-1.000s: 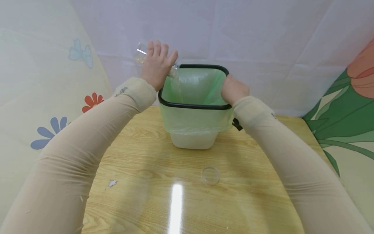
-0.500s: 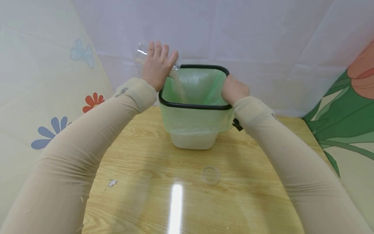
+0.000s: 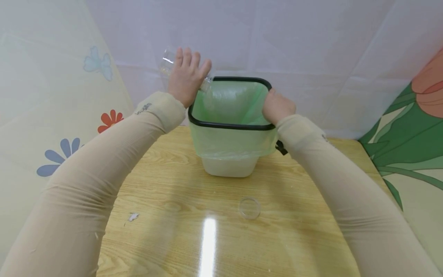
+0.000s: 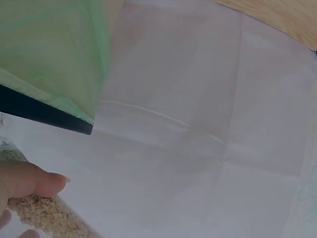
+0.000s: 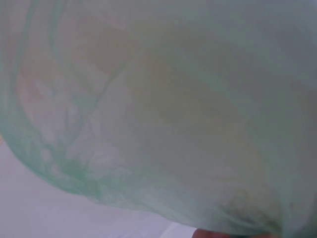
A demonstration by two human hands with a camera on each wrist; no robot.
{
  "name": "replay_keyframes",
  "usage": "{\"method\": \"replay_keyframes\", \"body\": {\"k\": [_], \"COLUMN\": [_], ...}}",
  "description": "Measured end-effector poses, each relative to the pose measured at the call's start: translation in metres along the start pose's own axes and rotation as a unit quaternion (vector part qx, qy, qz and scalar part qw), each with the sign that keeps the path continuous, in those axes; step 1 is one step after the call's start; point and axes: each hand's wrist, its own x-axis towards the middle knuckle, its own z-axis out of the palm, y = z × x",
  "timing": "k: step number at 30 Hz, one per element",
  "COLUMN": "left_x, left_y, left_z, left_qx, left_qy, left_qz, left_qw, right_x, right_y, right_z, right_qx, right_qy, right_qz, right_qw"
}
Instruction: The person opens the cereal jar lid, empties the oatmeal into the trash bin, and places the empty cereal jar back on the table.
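My left hand (image 3: 187, 79) grips a clear plastic jar (image 3: 167, 61), tilted with its mouth down at the bin's left rim. Tan, oat-like flakes (image 4: 47, 215) show inside the jar in the left wrist view, beside my thumb. Below it stands a small white bin (image 3: 229, 168), lined with a green plastic bag (image 3: 235, 143) that folds out over the sides. A black rim ring (image 3: 232, 126) clamps the bag round the top. On the right, my right hand (image 3: 278, 106) holds the rim, its fingertips hidden. The bag fills most of the right wrist view.
A clear round lid (image 3: 250, 208) lies on the wooden table (image 3: 166, 173) in front of the bin. Further left is a pale worn patch (image 3: 133, 217) in the tabletop. A white cloth (image 3: 311, 46) hangs close behind the bin, with flowered panels at both sides.
Half a second ago a stream of flakes fell from the jar into the bin, thicker than one second ago. Now no falling stream shows. Both hands have stayed nearly in place.
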Motion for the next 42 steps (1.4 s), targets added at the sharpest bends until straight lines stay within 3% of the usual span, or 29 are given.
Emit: {"method": "replay_keyframes", "body": {"k": [32, 42], "left_x": [-0.0023, -0.0031], "left_y": [0.0015, 0.0023], "left_z": [0.0001, 0.0014], "left_qx": [0.036, 0.032], "left_qy": [-0.007, 0.008], "left_qz": [0.017, 0.014], "left_qw": [0.9992, 0.9994], "right_x": [0.0008, 0.0008], "right_y": [-0.0011, -0.0015], "right_z": [-0.001, 0.0], "right_qx": [-0.002, -0.003], "right_qy": [-0.001, -0.003], "right_qz": [0.0, 0.01], "right_qw": [1.0, 0.9999]}}
